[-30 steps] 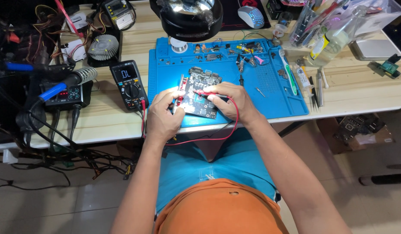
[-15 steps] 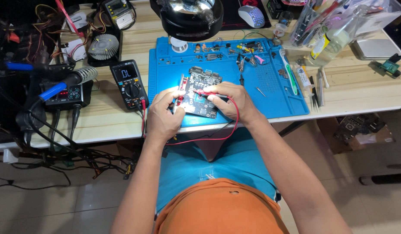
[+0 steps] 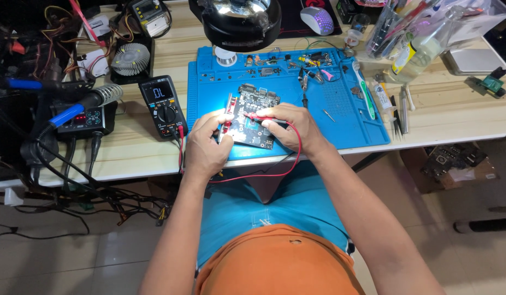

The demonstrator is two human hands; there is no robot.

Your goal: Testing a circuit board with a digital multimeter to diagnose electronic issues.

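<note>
The circuit board [image 3: 252, 116] lies on the blue work mat [image 3: 345, 117] at the near edge of the desk [image 3: 444, 117], brightly lit, and I have both hands on it. My right hand [image 3: 290, 127] is clenched around a red test probe [image 3: 256, 116], its tip laid across the middle of the board. My left hand [image 3: 205, 146] pinches a second probe [image 3: 225, 124] at the board's left edge; I cannot tell its colour past my fingers. A red lead [image 3: 274, 173] loops from my right hand down over the desk edge and back towards my left. Just left of the mat stands a black multimeter [image 3: 164, 107] with its display lit and its leads plugged in at the bottom. Farther left sit a soldering station [image 3: 83, 121] with a red readout, a blue-handled iron [image 3: 72, 112] and a tangle of dark cables [image 3: 56, 175]. Beyond the board, along the far side of the mat, lie small parts [image 3: 313, 60] and a pair of tweezers [image 3: 304, 90]. The black head of a lamp or magnifier [image 3: 241, 22] hangs over the mat's far edge. To the right of the mat are a green-handled brush [image 3: 365, 93], some slim tools [image 3: 400, 112] and a clear bottle [image 3: 422, 49].
</note>
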